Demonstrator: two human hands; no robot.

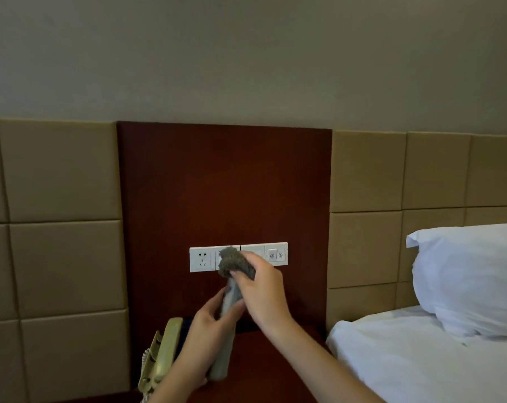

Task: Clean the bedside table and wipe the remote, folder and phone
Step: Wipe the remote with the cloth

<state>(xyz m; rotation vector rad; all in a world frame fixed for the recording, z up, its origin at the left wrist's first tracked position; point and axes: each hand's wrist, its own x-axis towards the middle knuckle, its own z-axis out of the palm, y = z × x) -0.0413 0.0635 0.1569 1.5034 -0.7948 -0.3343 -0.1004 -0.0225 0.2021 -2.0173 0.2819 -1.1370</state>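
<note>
Observed at the bedside: the left hand (208, 330) grips the grey remote (232, 295) around its middle, fingers curled behind the body and thumb across the front. The remote stands nearly upright, lifted clear of the bedside table (275, 359), its lower end showing below the palm and its upper end rising above the fingertips.

The right hand (264, 292) pinches a bunched grey cloth (235, 261), fingers bent over the wad. The cloth covers the remote's top end, so that end sits directly under the right fingertips and is hidden from view. The two hands are close together, the right above the left.

A beige phone (159, 356) with a coiled cord rests at the table's left edge, just beside the left wrist. Behind the cloth, a white socket and switch strip (201, 258) is set in the dark wood panel (223, 184). To the right lies a bed with white sheet (406, 359) and pillow (473, 274).
</note>
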